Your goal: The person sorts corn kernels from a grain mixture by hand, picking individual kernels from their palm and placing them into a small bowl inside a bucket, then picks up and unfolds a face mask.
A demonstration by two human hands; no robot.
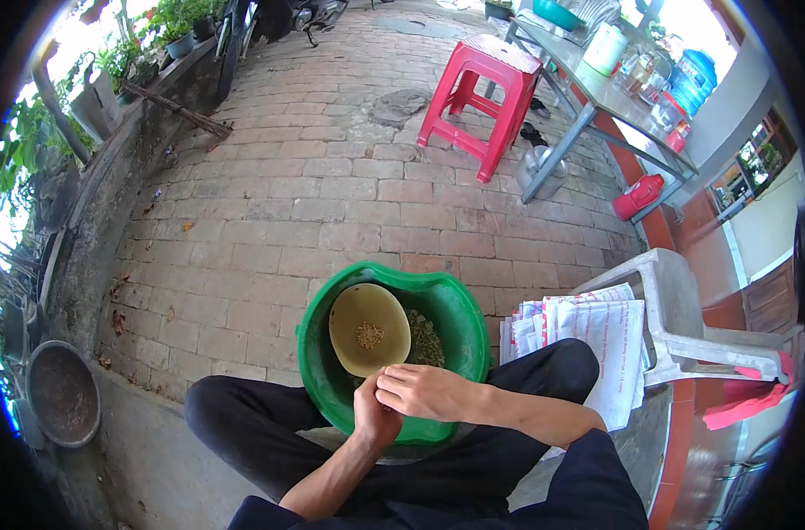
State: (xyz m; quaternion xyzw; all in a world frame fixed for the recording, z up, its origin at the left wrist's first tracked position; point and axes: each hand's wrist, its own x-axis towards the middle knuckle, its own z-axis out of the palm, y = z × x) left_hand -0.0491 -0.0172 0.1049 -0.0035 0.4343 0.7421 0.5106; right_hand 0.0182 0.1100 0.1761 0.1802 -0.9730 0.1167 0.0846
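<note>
Head view shows the yellow bowl (367, 309) sitting inside the green tub (458, 311), toward its left side, and holding a small heap of pale kernels (369, 335). More pale bits (426, 343) are lying in the tub to the bowl's right. Over the near rims, the left hand (377, 415) and right hand (420, 390) are pressing together, fingers curling; whether they are pinching anything, I cannot tell. Crossed legs (252, 424) are flanking the tub. White printed sheets (601, 340) are lying beside the right knee, near a grey chair (672, 300). Farther out, a red stool (486, 88) is standing on brick paving (323, 203).
</note>
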